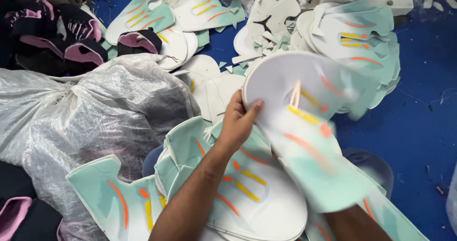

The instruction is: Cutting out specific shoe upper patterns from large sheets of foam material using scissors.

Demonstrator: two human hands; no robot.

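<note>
Above the mint pile (247, 193), left hand (238, 122) fingers pinch a blurred shoe-upper panel (304, 108); right hand hidden

1. I see my left hand (238, 122) gripping the rim of a mint-and-white shoe upper piece (309, 127), thumb pressed on its white edge.
2. The piece is blurred; it carries yellow and orange stripes.
3. My right forearm (357, 224) shows below it; I cannot make out that hand, hidden behind the piece.
4. Under my arms lies a stack of matching pieces (247, 198).
5. A clear plastic bag (85, 112) sits to the left, just beside the stack.
6. More pieces (362, 41) are heaped on the blue table (419, 127).
7. Black-and-pink uppers (71, 36) sit top left.
</note>
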